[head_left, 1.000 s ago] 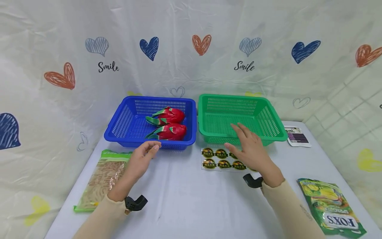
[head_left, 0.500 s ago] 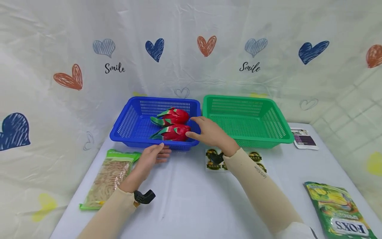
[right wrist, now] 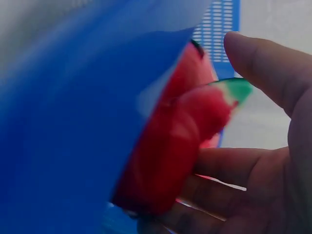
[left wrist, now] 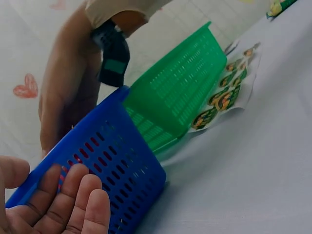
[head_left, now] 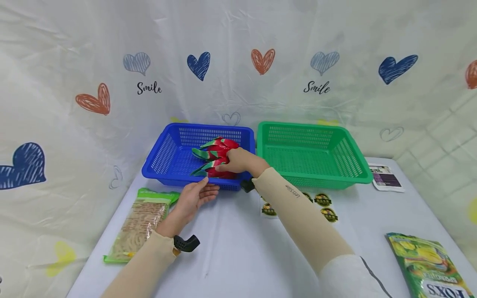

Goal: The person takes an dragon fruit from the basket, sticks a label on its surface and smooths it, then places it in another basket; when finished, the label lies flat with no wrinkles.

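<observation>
Two red dragon fruits with green leaf tips lie in the blue basket (head_left: 171,180), the back one (head_left: 228,143) behind the front one (head_left: 209,169). My right hand (head_left: 241,160) reaches over the basket's front wall to the front dragon fruit. In the right wrist view, fingers lie along the fruit's (right wrist: 168,146) side while the thumb (right wrist: 253,56) stands apart from it. My left hand (head_left: 191,199) is at the basket's front wall, fingers loosely bent; in the left wrist view they lie before the blue wall (left wrist: 141,180). Whether they touch it is unclear.
A green basket (head_left: 316,182) stands right of the blue one. Partly under my right forearm lies a sheet of round stickers (head_left: 322,200). A noodle-like bag (head_left: 139,225) lies left, a FOX'S bag (head_left: 428,260) right, a white-and-purple packet (head_left: 385,179) at the back right.
My right hand has moved left from above the green basket's front to the front dragon fruit. My left hand has shifted slightly right, its palm turned toward the blue basket's front wall.
</observation>
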### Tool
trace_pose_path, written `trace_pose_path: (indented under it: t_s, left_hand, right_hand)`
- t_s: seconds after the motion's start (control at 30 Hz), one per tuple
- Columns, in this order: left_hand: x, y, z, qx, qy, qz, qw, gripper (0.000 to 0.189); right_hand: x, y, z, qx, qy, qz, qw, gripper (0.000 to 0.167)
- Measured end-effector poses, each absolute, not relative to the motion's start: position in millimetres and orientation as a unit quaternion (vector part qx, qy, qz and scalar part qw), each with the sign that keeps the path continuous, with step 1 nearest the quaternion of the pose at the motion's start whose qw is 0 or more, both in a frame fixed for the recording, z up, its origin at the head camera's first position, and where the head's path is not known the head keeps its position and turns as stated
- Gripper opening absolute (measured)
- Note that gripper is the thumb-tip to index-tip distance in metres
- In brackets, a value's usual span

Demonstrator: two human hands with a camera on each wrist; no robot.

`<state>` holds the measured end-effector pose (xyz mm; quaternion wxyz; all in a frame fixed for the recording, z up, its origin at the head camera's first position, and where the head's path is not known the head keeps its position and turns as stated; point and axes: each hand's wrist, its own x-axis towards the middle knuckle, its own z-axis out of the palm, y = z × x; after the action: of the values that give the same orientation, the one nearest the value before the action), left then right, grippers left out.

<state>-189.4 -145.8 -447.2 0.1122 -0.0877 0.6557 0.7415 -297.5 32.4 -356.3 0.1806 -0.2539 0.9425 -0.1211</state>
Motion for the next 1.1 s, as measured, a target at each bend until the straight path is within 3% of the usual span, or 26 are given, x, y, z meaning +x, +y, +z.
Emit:
trace_pose_path:
  t_s: [0.37,0.9,1.1]
  left_hand:
    - [-189.1,-144.5,-448.5,-0.084,0.651,0.747,0.104,0.049]
    - [-188.5,-143.9,-449.0,-0.082,0.641,0.756,0.102,0.054]
    - [-186.6,-142.9,-448.3,-0.088,0.631,0.763,0.108,0.05]
  right_hand:
    - [-304.8,10.2,-357.1,-0.199,0.953,-0.112,0.2,0.067]
    - [-305.4,9.5,-367.7,-0.173,0.957,-0.164,0.163,0.066]
    - [-301.8,12.3,-368.4,-0.17,0.959,-0.174,0.145,0.056]
